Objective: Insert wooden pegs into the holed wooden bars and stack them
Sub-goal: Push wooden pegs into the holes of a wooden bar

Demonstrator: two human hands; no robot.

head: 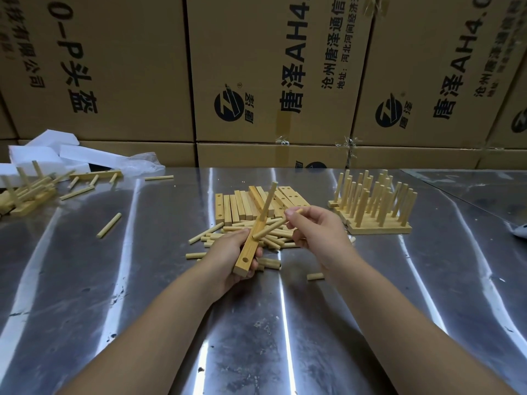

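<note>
Starting at 9 o'clock on the steel counter [285,323]: white foam blocks [42,151], and at their 6 o'clock a heap of pegged bars [27,195], pegs leaning at mixed angles. A flat bar [97,175] with short pegs lies at 3 o'clock of the foam. A lone peg [108,225] sits by itself about 8 o'clock of centre, and a back peg [158,177] lies near the far edge.

Centre: left hand [228,255], fingers clamped round the near end of a holed bar [249,249]. The bar is lifted off the counter and points toward 1 o'clock. An upright peg [270,199] is seated near its far end, and one open hole shows near the near end.

Under and behind the hands is a pile of loose pegs [273,240], with a row of bare bars [239,208] side by side at its 12 o'clock.

Right hand [319,232]: thumb and fingers pinched together on a second peg [271,228]. Its free tip is at the held bar's middle and looks to be touching.

At 2 o'clock of the right hand is a stack of pegged bars [376,208], pegs up, apart from both hands. Cardboard boxes [285,67] wall off 12 o'clock.
</note>
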